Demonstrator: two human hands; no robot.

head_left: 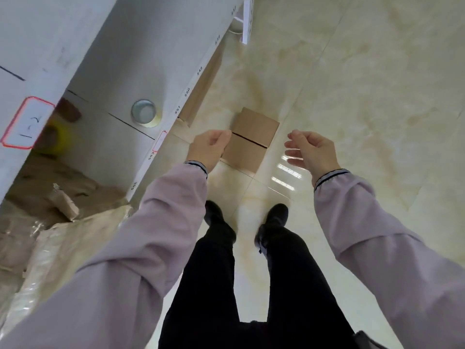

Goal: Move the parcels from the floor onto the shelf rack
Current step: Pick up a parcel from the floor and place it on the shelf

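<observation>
A brown cardboard parcel (247, 139) lies on the glossy tiled floor straight ahead, its top flaps meeting in a dark seam. My left hand (210, 146) hovers over the parcel's left edge with fingers loosely curled and holds nothing. My right hand (310, 149) floats to the right of the parcel, fingers apart and empty. The white shelf rack (120, 59) runs along the left, its front edge carrying small number labels. Whether my left hand touches the parcel I cannot tell.
A tape roll (144, 113) lies on the shelf board, and a yellow tape roll (54, 138) sits partly hidden further left. Crumpled brown and plastic-wrapped parcels (50, 217) fill the lower shelf. Another brown box (201, 89) stands beneath the rack. My black shoes (274, 217) stand on the floor.
</observation>
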